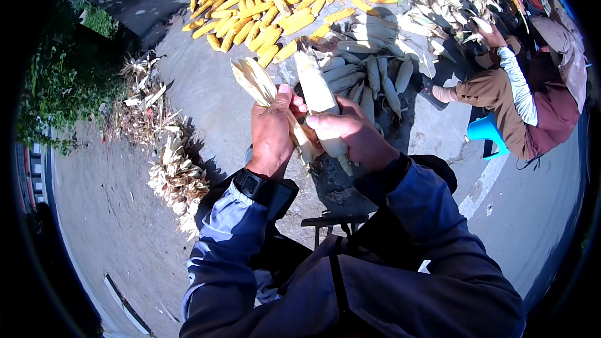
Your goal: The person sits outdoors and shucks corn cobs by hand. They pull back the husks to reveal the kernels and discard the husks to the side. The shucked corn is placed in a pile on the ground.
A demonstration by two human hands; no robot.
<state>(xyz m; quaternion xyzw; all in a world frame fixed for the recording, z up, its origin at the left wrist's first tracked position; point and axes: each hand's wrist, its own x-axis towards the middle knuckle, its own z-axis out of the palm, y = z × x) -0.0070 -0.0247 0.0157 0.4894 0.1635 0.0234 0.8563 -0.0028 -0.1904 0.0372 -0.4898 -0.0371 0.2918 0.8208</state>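
An ear of corn point(315, 84) wrapped in pale husk stands upright before me, its dark silk tip away from me. My right hand point(360, 134) is closed round its lower part, thumb across the front. Dry husk leaves point(252, 80) are gripped in my left hand point(271, 138), close beside the ear. Their lower ends hang below the fingers; whether they still join the ear's base, I cannot tell. Just beyond my hands lie several unpeeled ears point(391, 94) in a heap.
Bare yellow corn cobs point(269, 15) cover the ground ahead. Stripped husks point(178, 175) form a strip at my left, beside green plants point(47, 100). At right a co-worker point(501, 94) sits on a blue stool point(487, 131), a hand near more pale husks point(438, 12).
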